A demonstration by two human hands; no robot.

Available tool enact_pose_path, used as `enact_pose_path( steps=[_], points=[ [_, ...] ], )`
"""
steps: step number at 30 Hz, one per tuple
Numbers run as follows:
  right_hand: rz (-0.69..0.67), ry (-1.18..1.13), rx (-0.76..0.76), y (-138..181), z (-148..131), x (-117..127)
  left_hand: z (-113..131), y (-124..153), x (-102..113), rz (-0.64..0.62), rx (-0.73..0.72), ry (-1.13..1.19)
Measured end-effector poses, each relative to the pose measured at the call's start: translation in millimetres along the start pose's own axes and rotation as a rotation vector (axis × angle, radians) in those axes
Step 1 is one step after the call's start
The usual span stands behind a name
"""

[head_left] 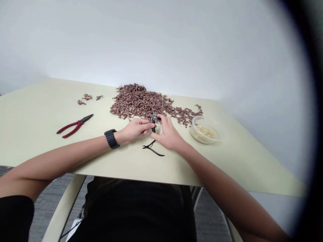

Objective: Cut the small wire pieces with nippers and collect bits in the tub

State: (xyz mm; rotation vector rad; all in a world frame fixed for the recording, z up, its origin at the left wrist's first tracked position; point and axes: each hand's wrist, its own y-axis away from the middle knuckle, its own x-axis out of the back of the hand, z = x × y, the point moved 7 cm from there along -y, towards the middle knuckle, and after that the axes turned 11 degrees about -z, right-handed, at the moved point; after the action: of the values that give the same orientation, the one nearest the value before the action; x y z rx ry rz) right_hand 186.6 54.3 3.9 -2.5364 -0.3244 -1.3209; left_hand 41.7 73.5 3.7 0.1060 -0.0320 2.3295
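My left hand [135,130], with a black watch on its wrist, and my right hand [168,134] meet at the middle of the pale table [37,111]. Both are closed around small black-handled pliers [153,121] held upright between them, jaws up. A tiny piece seems pinched at the jaws, too small to name. Just behind the hands lies a large heap of small reddish-brown pieces [141,101]. A second black-handled tool [152,149] lies flat on the table below my right hand.
Red-handled pliers [74,125] lie to the left. A few loose reddish-brown pieces [87,97] sit at the far left back. A clear round tub [205,131] of small golden bits stands right of my right hand. A white wall rises behind the table.
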Motion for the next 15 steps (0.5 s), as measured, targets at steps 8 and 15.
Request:
enact_pose_path(
  steps=[8, 15],
  points=[
    [0.036, 0.187, 0.057, 3, -9, -3, 2, 0, -7, -0.025, -0.016, -0.003],
    [0.154, 0.198, 0.069, 0, 0, 25, 1, -5, 6, -0.004, -0.056, 0.054]
  ],
)
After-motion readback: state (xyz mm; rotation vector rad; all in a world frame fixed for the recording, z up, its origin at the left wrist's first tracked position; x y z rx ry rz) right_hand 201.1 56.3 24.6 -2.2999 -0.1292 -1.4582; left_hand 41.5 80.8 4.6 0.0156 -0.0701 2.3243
